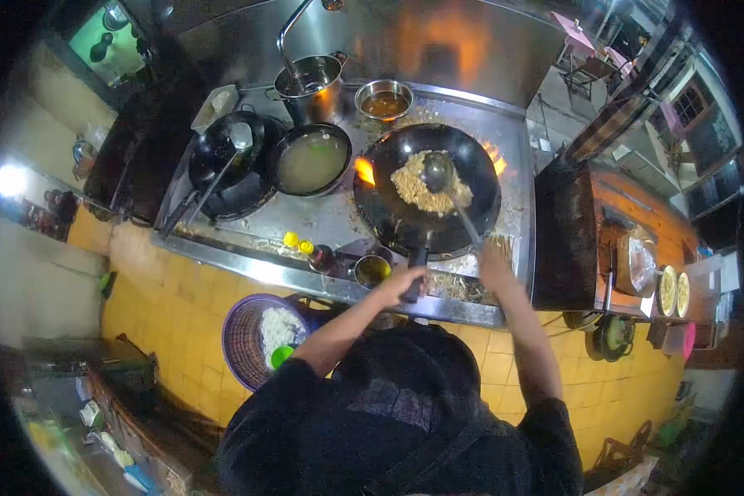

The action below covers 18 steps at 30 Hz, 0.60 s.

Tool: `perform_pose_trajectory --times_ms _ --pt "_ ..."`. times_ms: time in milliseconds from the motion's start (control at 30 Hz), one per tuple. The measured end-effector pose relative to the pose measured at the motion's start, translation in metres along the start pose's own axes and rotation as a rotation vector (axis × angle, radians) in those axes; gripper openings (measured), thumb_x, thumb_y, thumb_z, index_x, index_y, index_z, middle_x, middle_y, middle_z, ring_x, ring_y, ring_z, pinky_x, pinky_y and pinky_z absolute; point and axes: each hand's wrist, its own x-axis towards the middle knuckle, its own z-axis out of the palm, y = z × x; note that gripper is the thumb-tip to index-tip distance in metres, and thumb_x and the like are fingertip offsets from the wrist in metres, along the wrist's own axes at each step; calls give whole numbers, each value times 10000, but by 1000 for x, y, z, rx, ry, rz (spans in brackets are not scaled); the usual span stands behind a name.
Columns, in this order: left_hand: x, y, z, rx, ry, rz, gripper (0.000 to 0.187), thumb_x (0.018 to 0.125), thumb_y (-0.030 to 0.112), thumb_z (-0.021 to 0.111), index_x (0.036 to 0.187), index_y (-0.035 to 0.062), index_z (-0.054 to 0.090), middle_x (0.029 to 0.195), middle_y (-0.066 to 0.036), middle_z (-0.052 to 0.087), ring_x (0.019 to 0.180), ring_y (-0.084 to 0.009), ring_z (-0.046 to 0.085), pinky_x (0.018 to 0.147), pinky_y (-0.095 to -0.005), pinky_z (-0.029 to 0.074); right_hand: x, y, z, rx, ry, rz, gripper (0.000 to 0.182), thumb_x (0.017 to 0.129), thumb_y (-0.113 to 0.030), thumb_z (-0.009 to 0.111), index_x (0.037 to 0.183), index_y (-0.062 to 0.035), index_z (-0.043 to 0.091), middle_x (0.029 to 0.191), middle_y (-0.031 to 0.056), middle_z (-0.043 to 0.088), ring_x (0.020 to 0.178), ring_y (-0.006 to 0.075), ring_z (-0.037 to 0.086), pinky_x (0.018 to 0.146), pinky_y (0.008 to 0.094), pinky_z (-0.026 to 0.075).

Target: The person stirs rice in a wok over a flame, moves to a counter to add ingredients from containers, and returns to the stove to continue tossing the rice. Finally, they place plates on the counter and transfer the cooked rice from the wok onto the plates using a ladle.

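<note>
A large black wok [380, 211] sits over the burner, with orange flames at its left and right rims. Brown fried food, perhaps rice, [413, 190] lies in its middle. My left hand [398, 288] is closed around the wok's dark handle [418, 269] at the near edge. My right hand [496, 266] grips a long-handled metal ladle [466, 221], whose dark bowl rests on the food. The fingers of my right hand are small and partly blurred.
Left of the wok are a pan of cloudy liquid [310, 165] and a black wok with a spatula [240, 136]. Behind stand a steel pot [316, 101] and a bowl of brown liquid [385, 104]. Bottles [321, 258] stand near the front edge; a purple basket [238, 343] is below.
</note>
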Motion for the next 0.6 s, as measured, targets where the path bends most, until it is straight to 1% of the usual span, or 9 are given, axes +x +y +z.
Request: perform_pose_trajectory --times_ms 67,100,200,267,333,433,467,533,600 --pt "19 5 -8 188 167 90 117 810 109 553 868 38 482 626 -53 523 489 -129 523 442 -287 456 18 -3 26 -63 -59 134 276 873 -172 391 994 7 562 988 223 565 965 373 528 843 427 429" --pt "23 4 -11 187 165 96 117 810 109 553 868 38 482 626 -53 523 489 -129 523 442 -287 456 23 18 2 -74 -205 8 387 907 -243 363 1161 39 439 933 251 579 889 410 553 797 467 433" --pt "34 3 -19 340 164 144 149 818 116 558 907 50 457 624 -54 520 486 -136 524 432 -288 456 17 7 -92 -317 -266 -71 351 915 -231 353 1118 35 461 887 250 583 836 408 568 758 466 452" --pt "28 3 -14 161 120 43 172 818 124 573 909 63 440 627 -60 524 473 -145 522 424 -294 459 44 37 -26 -371 -276 -57 369 911 -243 371 1127 44 455 838 228 597 792 395 584 725 455 469" --pt "31 3 -14 178 117 76 193 819 128 582 914 71 424 630 -67 528 461 -152 521 415 -301 459 54 1 8 -186 -6 278 291 872 -192 407 1027 23 527 881 241 597 778 375 615 681 443 503" --pt "25 8 -10 215 144 52 176 817 127 571 902 65 430 628 -71 527 454 -157 521 408 -303 457 50 2 12 -189 -134 49 308 874 -200 413 1071 22 494 917 246 595 770 366 618 602 420 520" --pt "26 8 -12 173 136 29 145 815 125 564 865 53 448 614 -70 526 450 -159 521 405 -304 456 49 0 -19 -187 -134 53 308 874 -200 413 1071 22 494 917 246 595 770 366 618 602 420 520" --pt "32 8 -9 118 124 10 124 812 123 557 827 41 466 599 -69 525 447 -161 520 402 -305 455 44 -6 -112 -100 -541 102 357 886 -250 393 1116 17 454 912 259 589 810 395 596 664 476 501" --pt "33 11 -11 248 116 2 131 799 121 555 733 22 499 563 -69 524 432 -168 517 401 -312 458 44 0 -78 -162 -365 165 362 891 -259 380 1133 4 437 913 263 586 816 408 585 702 498 482"
